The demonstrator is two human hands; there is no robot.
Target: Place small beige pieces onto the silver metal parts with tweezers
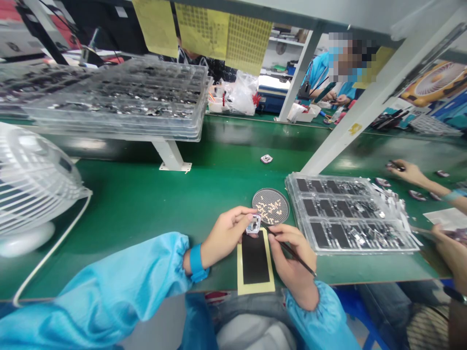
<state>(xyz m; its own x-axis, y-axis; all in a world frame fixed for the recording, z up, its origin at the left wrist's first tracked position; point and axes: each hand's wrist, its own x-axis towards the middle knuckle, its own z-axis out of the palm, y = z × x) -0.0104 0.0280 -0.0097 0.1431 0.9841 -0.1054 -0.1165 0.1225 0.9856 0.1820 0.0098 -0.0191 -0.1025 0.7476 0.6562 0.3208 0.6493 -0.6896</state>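
Observation:
My left hand (228, 233) pinches a small square watch case (254, 224) with rounded corners, its open inside turned toward me. My right hand (294, 257) grips slim black tweezers (292, 253) like a pen. Their tip reaches close to the case's right edge; whether it touches I cannot tell. Just under both hands lies a black sheet on yellow backing (255, 260). Beyond the case, a round grey dish (270, 193) holds several tiny pale pieces.
A clear compartment tray (304, 250) of black sheets and small parts stands right. Stacked clear trays (197, 129) fill a raised shelf, left of it a white fan (36, 180). Another watch case (266, 158) lies farther back. A co-worker's hand (410, 174) works at far right; another person sits opposite.

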